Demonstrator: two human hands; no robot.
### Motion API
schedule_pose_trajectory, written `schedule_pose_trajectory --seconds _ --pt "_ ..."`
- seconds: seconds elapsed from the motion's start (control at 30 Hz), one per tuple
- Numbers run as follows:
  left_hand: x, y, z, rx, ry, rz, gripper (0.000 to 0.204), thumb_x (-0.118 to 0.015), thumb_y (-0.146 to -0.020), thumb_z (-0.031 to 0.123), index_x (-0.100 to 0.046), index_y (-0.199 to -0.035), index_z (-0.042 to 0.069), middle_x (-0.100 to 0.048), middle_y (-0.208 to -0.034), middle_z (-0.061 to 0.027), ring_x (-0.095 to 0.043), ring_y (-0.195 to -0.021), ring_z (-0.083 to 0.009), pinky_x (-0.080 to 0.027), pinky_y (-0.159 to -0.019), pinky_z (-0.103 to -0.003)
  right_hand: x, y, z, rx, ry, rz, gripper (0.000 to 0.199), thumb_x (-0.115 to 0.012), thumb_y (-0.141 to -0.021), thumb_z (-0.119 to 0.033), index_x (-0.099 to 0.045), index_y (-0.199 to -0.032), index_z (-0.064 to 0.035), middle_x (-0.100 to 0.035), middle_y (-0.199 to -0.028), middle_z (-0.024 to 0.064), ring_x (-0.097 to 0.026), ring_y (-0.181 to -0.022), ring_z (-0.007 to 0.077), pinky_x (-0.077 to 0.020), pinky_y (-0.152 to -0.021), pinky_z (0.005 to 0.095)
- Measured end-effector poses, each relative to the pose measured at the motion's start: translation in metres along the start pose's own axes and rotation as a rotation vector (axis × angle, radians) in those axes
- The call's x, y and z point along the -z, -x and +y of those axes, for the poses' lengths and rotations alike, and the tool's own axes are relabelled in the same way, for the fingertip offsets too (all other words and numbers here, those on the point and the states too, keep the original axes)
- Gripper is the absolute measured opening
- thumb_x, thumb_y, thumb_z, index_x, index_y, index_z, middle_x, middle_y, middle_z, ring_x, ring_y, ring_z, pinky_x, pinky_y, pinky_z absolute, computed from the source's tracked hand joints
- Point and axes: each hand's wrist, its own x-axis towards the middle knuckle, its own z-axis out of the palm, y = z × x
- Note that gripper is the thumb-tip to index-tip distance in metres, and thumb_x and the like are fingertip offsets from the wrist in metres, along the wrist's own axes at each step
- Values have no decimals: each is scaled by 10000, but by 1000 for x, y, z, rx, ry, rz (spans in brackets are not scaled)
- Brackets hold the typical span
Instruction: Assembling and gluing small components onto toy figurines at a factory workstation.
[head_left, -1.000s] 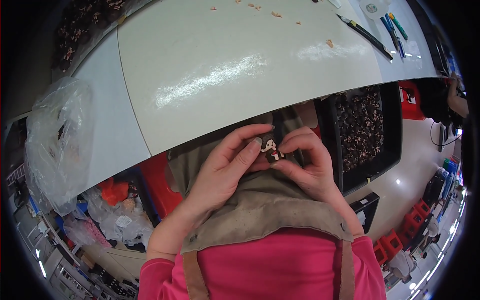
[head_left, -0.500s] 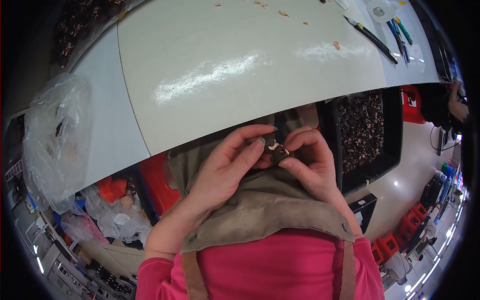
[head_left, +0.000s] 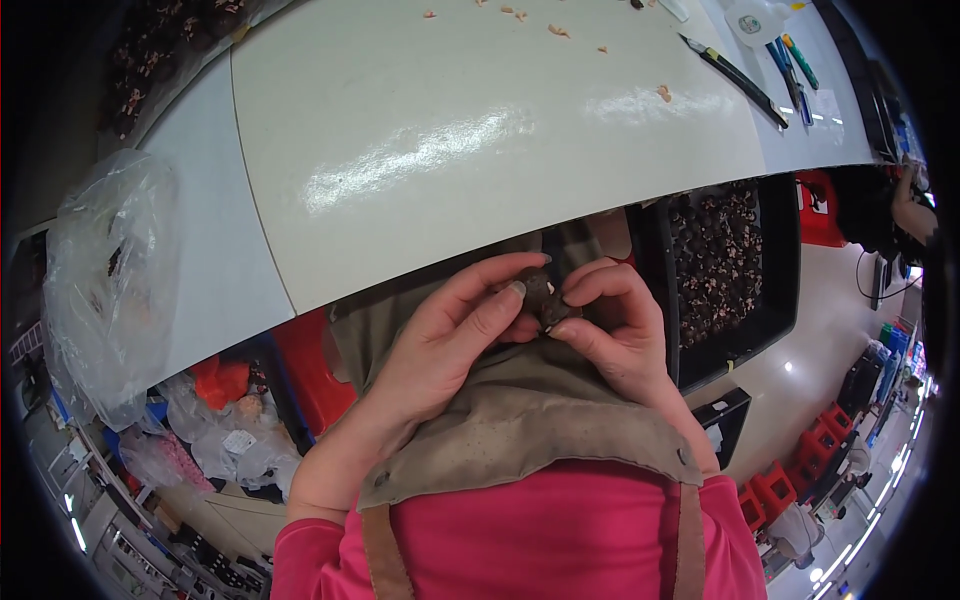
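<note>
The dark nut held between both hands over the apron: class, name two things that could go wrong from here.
1. The nut is pinched only by fingertips of the left hand and right hand; it may slip onto the apron or the floor.
2. Bits may fall past the black tray.

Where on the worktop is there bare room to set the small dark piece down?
The pale mat is bare across its middle and near edge, just ahead of both hands, left hand and right hand. Crowded spots: scraps along the far edge, tools far right.
</note>
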Motion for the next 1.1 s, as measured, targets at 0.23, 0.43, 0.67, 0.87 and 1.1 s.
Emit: schedule_pose_trajectory --seconds 0.23,0.43,0.67,0.87,1.1 --pt "5 -5 -6 -58 3 -40 323 -495 -929 209 -485 -1213 55 -564 -1063 -18 -537 -943 -96 -438 -833 -251 -1 1 -2 -142 -210 12 197 -635 -803 15 -515 -956 -16 -558 -968 65 -546 -896 119 -443 -795 238" --pt "4 -3 -2 -37 -17 -5 336 -469 -944 251 -478 -1225 67 -541 -1049 -24 -525 -909 -76 -440 -837 -216 -2 1 -6 -267 -235 32 163 -610 -832 -9 -510 -959 -17 -568 -920 48 -562 -823 98 -459 -739 215" --pt "9 -5 -7 6 20 -17 304 -466 -943 271 -496 -1165 66 -552 -974 -11 -520 -828 -69 -439 -776 -211 -8 -3 -10 -345 -255 72 191 -620 -844 -117 -482 -947 -34 -579 -864 62 -561 -735 111 -459 -675 225" --pt "9 -6 -9 -9 49 -1 286 -463 -944 268 -498 -1137 60 -561 -925 -11 -513 -784 -73 -436 -740 -213 -9 -6 -9 -363 -265 50 207 -602 -860 -143 -479 -989 -38 -590 -862 54 -554 -736 105 -446 -673 219" --pt "7 -6 -8 -5 44 52 281 -469 -941 272 -506 -1118 58 -558 -914 -7 -506 -777 -71 -430 -729 -208 -8 -8 -6 -382 -325 17 194 -572 -880 -155 -478 -1011 -45 -593 -873 51 -546 -767 99 -437 -673 219"
